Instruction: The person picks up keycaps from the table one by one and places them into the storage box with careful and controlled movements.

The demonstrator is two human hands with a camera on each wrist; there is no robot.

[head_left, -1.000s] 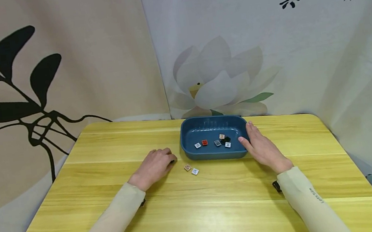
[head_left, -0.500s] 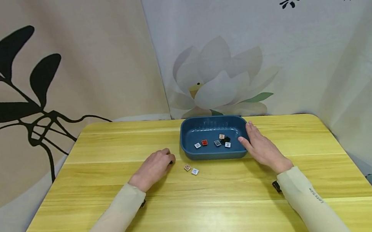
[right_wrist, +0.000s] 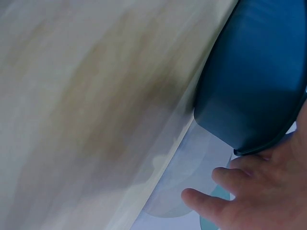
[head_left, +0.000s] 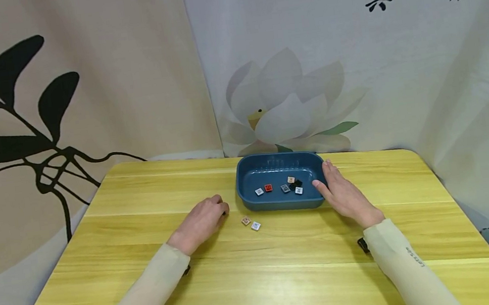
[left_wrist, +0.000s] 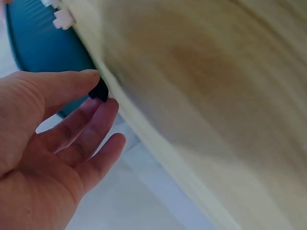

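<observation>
My left hand (head_left: 201, 222) is just left of the dish, above the table. Its thumb and fingertips pinch a small black piece (left_wrist: 100, 90), seen best in the left wrist view; its full shape is hidden. My right hand (head_left: 348, 195) rests against the right end of a blue rectangular dish (head_left: 246, 168), fingers extended along the rim. Inside lie several small square pieces, among them a red piece (head_left: 269, 188), a tan piece (head_left: 291, 180) and a white piece (head_left: 298, 190). In front of the dish, a brown-and-white piece (head_left: 246, 221) lies beside another white piece (head_left: 256, 226).
The wooden table (head_left: 251, 284) reaches back to a printed curtain (head_left: 149, 83) hanging behind it. The dish stands close to the table's far edge. Each wrist wears a small black device, such as the one at the right cuff (head_left: 363, 245).
My left hand has drawn slightly left, away from the dish, with the black piece in its fingers. The right hand and the dish stay put.
</observation>
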